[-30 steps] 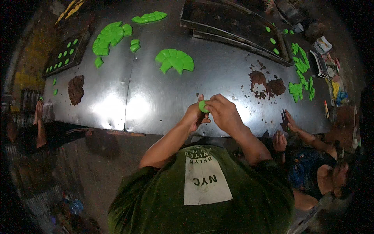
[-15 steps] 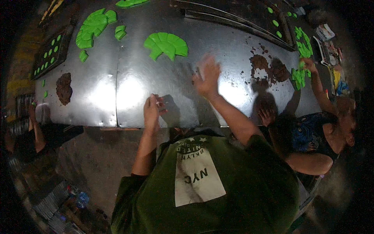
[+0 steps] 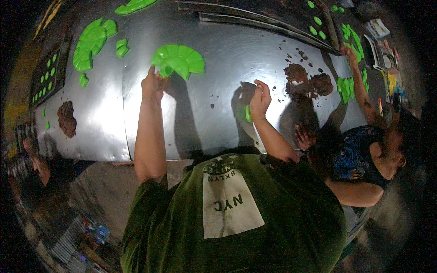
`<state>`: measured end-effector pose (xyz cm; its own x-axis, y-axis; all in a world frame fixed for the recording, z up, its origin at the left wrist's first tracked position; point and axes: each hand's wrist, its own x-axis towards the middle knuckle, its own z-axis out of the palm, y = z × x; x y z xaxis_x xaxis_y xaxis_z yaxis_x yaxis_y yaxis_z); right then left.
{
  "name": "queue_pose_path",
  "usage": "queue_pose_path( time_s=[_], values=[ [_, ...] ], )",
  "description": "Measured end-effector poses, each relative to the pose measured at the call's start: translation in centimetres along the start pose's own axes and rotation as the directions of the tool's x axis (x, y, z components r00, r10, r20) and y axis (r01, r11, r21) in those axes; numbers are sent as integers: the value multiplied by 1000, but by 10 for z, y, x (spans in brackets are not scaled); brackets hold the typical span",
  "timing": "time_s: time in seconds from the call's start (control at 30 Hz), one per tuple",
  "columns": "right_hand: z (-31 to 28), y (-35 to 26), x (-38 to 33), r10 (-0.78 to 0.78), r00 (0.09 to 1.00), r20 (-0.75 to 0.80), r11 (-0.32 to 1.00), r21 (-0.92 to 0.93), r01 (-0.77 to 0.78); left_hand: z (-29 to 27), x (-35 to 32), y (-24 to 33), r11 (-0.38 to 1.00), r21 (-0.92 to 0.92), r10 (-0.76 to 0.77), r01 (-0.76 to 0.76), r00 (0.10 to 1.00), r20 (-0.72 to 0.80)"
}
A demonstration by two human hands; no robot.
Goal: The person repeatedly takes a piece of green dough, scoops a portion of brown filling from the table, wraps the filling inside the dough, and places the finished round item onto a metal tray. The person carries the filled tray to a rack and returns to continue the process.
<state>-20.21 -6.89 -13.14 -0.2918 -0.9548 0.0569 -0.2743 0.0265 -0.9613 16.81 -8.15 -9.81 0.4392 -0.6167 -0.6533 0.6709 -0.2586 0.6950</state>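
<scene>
A fan-shaped slab of green dough (image 3: pixel 182 58), cut into segments, lies on the metal tabletop ahead of me. My left hand (image 3: pixel 152 85) reaches to its lower left edge, fingers closed on a green dough piece (image 3: pixel 166 71) there. To the right, my right hand (image 3: pixel 261 100) is held above the table with its fingers curled. A small green dough piece (image 3: pixel 248 113) shows at the palm side and seems to be in its grip; the fingers partly hide how it is held.
Brown crumbly heaps lie at right (image 3: pixel 302 82) and left (image 3: pixel 67 119). More green dough (image 3: pixel 91 43) sits at far left. Dark trays with green ovals stand at left (image 3: pixel 48 78) and far right (image 3: pixel 325 25). A co-worker's arm (image 3: pixel 359 86) reaches in at right; another person's hand (image 3: pixel 31 146) is at left.
My left hand has moved forward and left to the green dough fan. My right hand has come back toward me and curled, with a green piece now showing beside it.
</scene>
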Motion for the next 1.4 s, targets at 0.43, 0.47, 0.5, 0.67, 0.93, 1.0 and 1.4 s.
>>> queue_pose_path(
  time_s=[0.43, 0.47, 0.5, 0.67, 0.93, 1.0, 1.4],
  values=[
    [6, -4, 6, -148, 989, -1, 949, -283, 141, 18, -17, -35, 708, 586, 415, -395, 903, 108],
    [6, -8, 6, 59, 998, -22, 993, -105, -61, 10, -30, -29, 870, 396, 267, -294, 956, 121],
    [5, -12, 7, 273, 962, 23, 960, 60, -274, 0, -45, -22, 846, 449, 263, -287, 958, 117],
    [-40, -33, 19, 120, 902, 414, 989, -128, -73, -66, -134, -5, 839, 523, 85, -148, 986, 142],
    [-51, -67, -7, 404, 417, 814, 877, -475, 76, -101, -209, 5, 985, 172, -53, -2, 948, 314],
    [-29, -87, 3, 323, 323, 890, 946, -317, -70, -94, -217, 6, 990, 140, -13, -37, 942, 335],
    [202, -225, 245, -678, 666, 310, 646, -179, 742, -39, -264, 18, 947, 263, 108, -187, 951, 290]
  ],
)
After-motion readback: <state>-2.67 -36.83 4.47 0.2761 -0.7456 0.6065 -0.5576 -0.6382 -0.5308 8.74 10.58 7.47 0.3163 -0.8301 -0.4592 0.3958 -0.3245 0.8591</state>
